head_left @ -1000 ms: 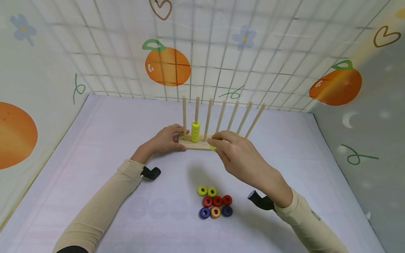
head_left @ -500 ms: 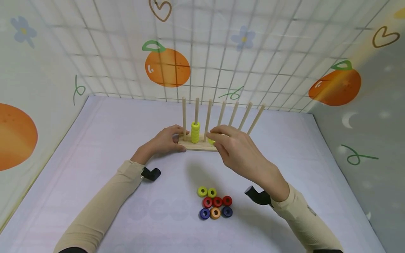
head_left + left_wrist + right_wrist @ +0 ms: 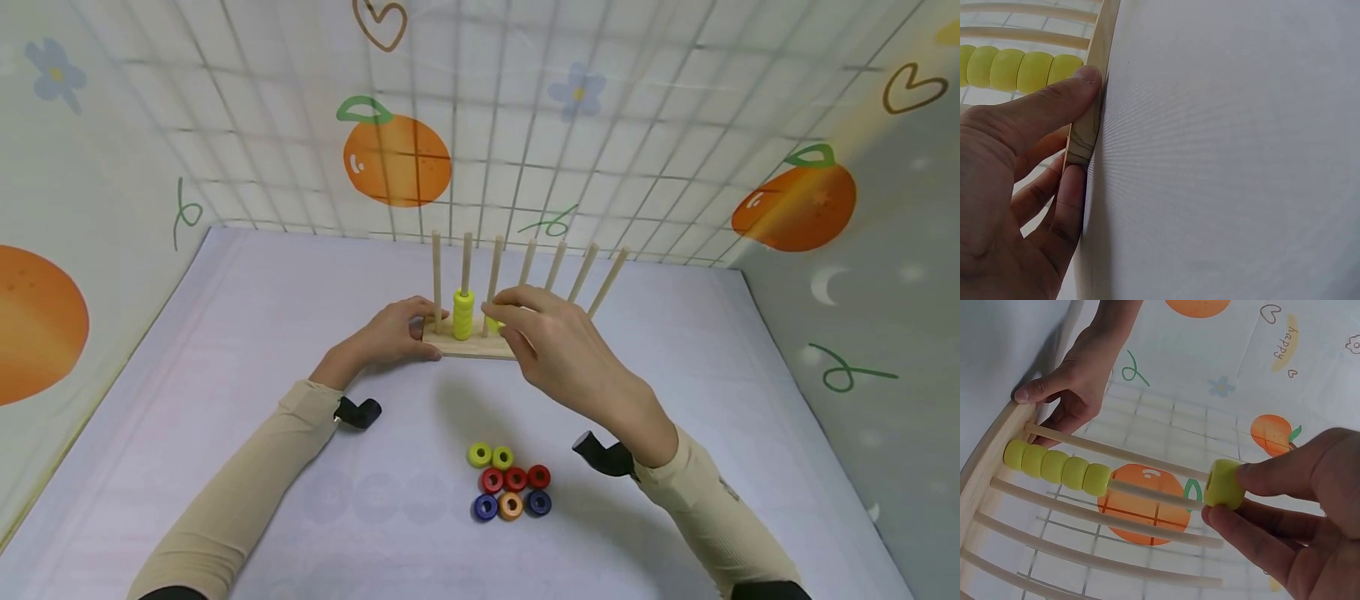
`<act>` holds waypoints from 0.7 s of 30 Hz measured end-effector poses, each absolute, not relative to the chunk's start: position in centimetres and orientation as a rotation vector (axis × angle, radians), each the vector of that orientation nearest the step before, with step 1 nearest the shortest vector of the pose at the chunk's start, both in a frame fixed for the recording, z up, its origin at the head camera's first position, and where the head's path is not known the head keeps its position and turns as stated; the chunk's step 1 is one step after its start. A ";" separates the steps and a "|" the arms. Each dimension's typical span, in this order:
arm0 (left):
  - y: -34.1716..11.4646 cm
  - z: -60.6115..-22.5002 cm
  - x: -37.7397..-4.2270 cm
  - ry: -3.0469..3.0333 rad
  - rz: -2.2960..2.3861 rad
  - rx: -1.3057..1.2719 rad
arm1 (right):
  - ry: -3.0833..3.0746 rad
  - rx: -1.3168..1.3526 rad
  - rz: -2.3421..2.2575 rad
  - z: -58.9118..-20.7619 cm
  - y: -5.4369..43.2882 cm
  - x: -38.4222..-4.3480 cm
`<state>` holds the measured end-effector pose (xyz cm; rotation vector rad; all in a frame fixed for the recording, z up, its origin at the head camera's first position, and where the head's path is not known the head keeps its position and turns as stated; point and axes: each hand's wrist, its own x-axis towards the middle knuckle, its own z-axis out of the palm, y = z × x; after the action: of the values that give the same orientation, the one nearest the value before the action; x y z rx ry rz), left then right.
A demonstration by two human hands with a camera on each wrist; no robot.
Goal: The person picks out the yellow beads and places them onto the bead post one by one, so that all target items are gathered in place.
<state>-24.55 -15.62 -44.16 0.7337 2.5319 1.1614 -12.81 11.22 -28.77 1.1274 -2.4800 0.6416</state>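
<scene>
A wooden peg rack (image 3: 480, 348) with a row of upright pegs stands on the table in the head view. Several yellow beads (image 3: 463, 315) are stacked on its second peg from the left. My left hand (image 3: 390, 333) grips the rack's left end, thumb at the front and fingers behind, as the left wrist view shows. Between thumb and fingertips my right hand (image 3: 573, 354) pinches another yellow bead (image 3: 1225, 483). In the right wrist view this bead is close to the tips of the first two pegs; whether it touches either I cannot tell.
In front of the rack lie two yellow beads (image 3: 491, 456), three red beads (image 3: 515, 479), two dark blue beads (image 3: 485, 507) and an orange bead (image 3: 511, 505). Behind the rack rises a printed cloth over a wire grid (image 3: 510, 150).
My right hand has moved up and slightly left along the rack, carrying the yellow bead. The left hand and the loose beads stay in place.
</scene>
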 end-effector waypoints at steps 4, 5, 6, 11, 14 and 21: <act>-15.7 -44.2 -24.6 2.532 1.169 0.730 | -2.484 1.121 0.644 -28.7 11.1 -13.0; -15.7 -44.2 -24.7 2.534 1.167 0.729 | -2.483 1.119 0.644 -28.7 11.1 -13.1; -15.7 -44.3 -24.7 2.536 1.165 0.729 | -2.482 1.118 0.646 -28.7 11.0 -13.1; -15.7 -44.4 -24.7 2.546 1.149 0.733 | -2.474 1.132 0.656 -28.5 10.8 -13.4; -15.7 -44.4 -24.7 2.548 1.143 0.735 | -2.470 1.134 0.658 -28.4 10.6 -13.6; -15.6 -44.5 -24.7 2.559 1.129 0.746 | -2.445 1.135 0.664 -28.1 10.2 -14.0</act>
<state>-24.70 -15.62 -44.49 0.7460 2.5592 1.1293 -13.99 10.21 -28.06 1.1346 -2.4453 0.6636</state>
